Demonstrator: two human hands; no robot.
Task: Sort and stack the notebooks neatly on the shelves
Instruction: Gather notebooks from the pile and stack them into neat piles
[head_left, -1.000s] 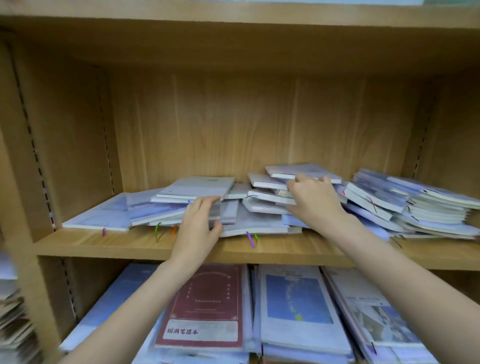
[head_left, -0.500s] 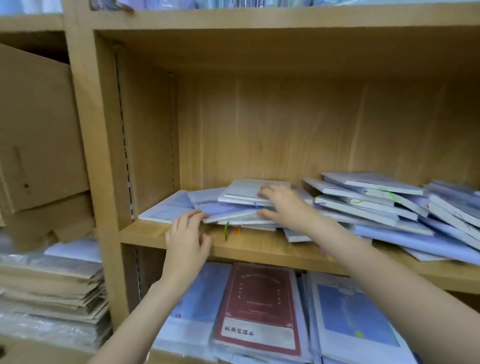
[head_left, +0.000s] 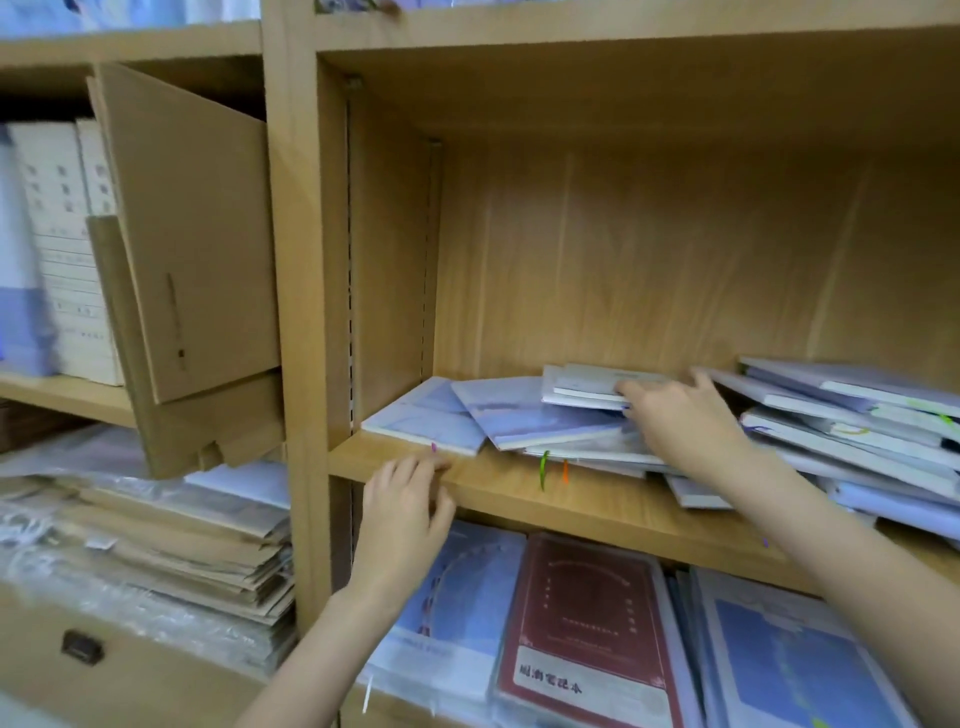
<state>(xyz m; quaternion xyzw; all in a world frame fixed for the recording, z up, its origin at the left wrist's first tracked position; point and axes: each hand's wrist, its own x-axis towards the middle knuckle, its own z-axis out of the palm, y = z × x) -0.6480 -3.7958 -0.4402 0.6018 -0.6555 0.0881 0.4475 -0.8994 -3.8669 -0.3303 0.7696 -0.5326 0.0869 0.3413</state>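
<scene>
Pale blue and white notebooks lie loose on the middle wooden shelf (head_left: 597, 509). The leftmost notebook (head_left: 423, 418) lies flat by the side wall, and a second one (head_left: 524, 415) overlaps it at an angle. My right hand (head_left: 680, 426) rests on this pile, its fingers stretched left onto a small stack of white notebooks (head_left: 582, 387). A slanting heap of notebooks (head_left: 857, 415) fills the shelf's right part. My left hand (head_left: 405, 514) hovers at the shelf's front edge below the leftmost notebook, fingers loosely bent and holding nothing.
The lower shelf holds a red notebook (head_left: 582, 613) between blue-covered ones. In the left bay, a cardboard box (head_left: 192, 234) leans out past white books (head_left: 62, 234), above a stack of flattened cardboard and plastic (head_left: 171, 545). A wooden upright (head_left: 296, 312) separates the bays.
The view has swung left, showing the left bay. My left hand has dropped from the notebooks to the shelf's front edge. My right hand has shifted left along the pile to the small white stack.
</scene>
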